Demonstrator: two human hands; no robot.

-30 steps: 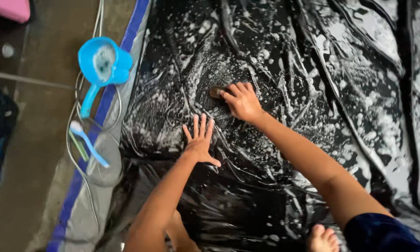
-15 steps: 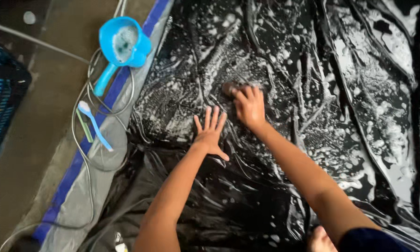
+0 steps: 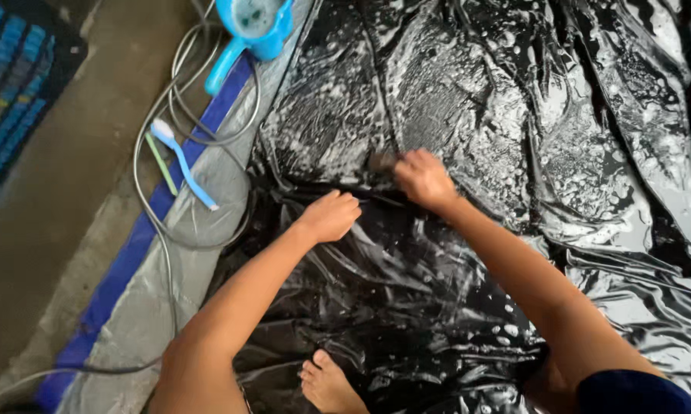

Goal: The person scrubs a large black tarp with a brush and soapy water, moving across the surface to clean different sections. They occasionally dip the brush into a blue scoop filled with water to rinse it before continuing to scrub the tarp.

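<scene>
Left hand [image 3: 332, 215] clenched, gripping a fold of wet black plastic sheet [image 3: 514, 138]. Right hand [image 3: 422, 178] just right of it, pressing a small dark scrubber [image 3: 380, 161] on soapy sheet. Blue scoop [image 3: 252, 27], hose [image 3: 161, 146], toothbrush [image 3: 183, 162] at left. Bare foot [image 3: 326, 383] near.

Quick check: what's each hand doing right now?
Left hand: closed, gripping a fold of the black sheet.
Right hand: closed on a small scrubber, pressed on the soapy sheet.

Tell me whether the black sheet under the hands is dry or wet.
Wet. The black sheet shines with water, and white soap foam and bubbles cover it around the right hand, which presses a small scrubber on it.
</scene>
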